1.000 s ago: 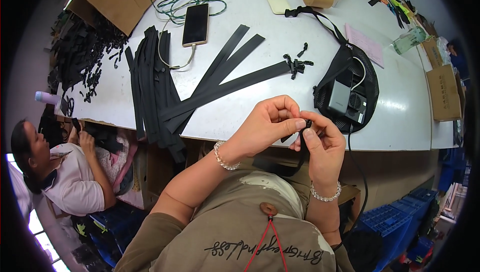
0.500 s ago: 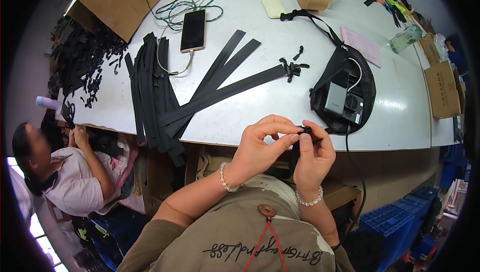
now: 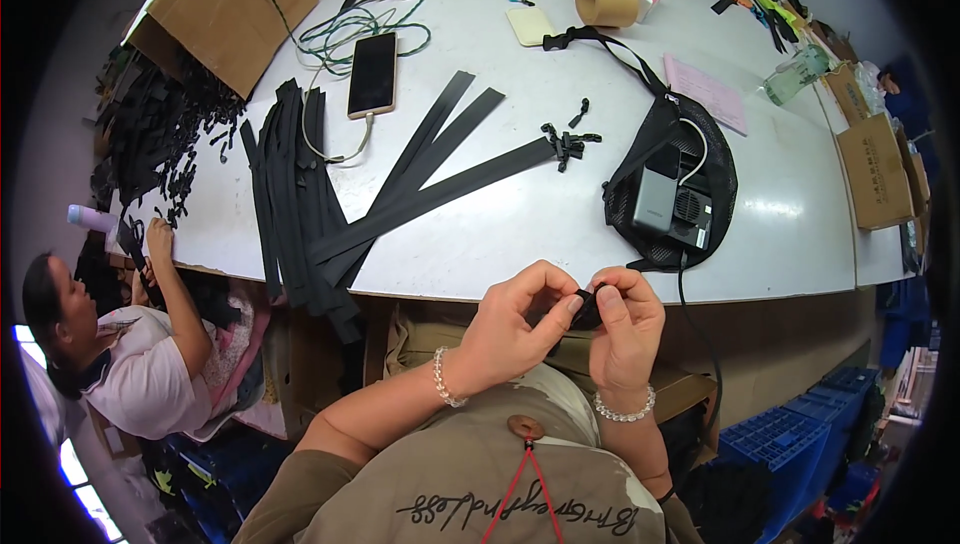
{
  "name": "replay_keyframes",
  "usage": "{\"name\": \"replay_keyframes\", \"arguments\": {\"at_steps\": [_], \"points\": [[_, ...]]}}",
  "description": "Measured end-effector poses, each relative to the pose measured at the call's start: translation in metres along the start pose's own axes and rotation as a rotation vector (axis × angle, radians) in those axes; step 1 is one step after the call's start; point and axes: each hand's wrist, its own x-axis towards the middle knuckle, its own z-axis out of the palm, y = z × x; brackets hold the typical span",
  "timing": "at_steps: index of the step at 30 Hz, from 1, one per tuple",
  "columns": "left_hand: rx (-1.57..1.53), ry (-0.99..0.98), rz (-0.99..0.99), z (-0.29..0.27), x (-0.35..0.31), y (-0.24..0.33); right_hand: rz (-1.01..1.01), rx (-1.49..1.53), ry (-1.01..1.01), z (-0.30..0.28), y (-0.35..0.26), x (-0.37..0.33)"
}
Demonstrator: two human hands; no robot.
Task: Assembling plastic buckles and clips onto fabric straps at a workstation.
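Just in front of the table's near edge, my left hand (image 3: 522, 312) and my right hand (image 3: 625, 329) meet fingertip to fingertip. Pinched between them is a small black piece (image 3: 588, 308), mostly covered by the fingers; its exact kind cannot be made out. Beyond my hands, several small black plastic clips (image 3: 567, 147) lie at the end of a flat black strap (image 3: 450, 186). More black straps (image 3: 292, 184) are piled to the left, their ends hanging over the table edge.
A black mesh bag (image 3: 725, 159) with a grey device stands right of centre. A phone (image 3: 372, 76) with a cable lies further back. At left a co-worker (image 3: 150, 364) handles black pieces beside a cardboard box (image 3: 235, 9) and a black heap. Blue crates (image 3: 775, 444) stand low right.
My hands have come slightly down toward me, still pinching the black piece. The co-worker's one hand has reached up onto the table. The whole view has shifted a little.
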Motion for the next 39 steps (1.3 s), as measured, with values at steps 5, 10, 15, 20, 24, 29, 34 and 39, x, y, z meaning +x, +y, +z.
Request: {"name": "replay_keyframes", "arguments": {"at_steps": [5, 10, 15, 20, 24, 29, 34, 39], "points": [[0.17, 0.077, 0.147, 0.001, 0.0, 0.003, 0.083, 0.168, 0.064, 0.003, 0.008, -0.003], [0.311, 0.118, 0.216, -0.002, 0.001, 0.005, 0.066, 0.153, 0.052, 0.003, 0.011, -0.005], [0.398, 0.129, 0.324, -0.003, 0.003, 0.003, -0.051, 0.056, 0.047, 0.0, 0.015, -0.005], [0.465, 0.138, 0.412, -0.004, 0.005, 0.003, -0.127, -0.026, 0.024, -0.001, 0.017, -0.003], [0.521, 0.112, 0.456, -0.006, 0.006, 0.003, -0.179, -0.139, -0.001, -0.003, 0.016, -0.001], [0.605, 0.103, 0.552, -0.009, 0.008, 0.001, -0.176, -0.166, 0.01, -0.002, 0.016, -0.003], [0.603, 0.139, 0.58, -0.009, 0.008, 0.001, -0.156, -0.164, 0.016, -0.001, 0.017, -0.006], [0.528, 0.141, 0.498, -0.008, 0.006, 0.003, -0.175, -0.253, -0.027, -0.003, 0.016, -0.005]]}}
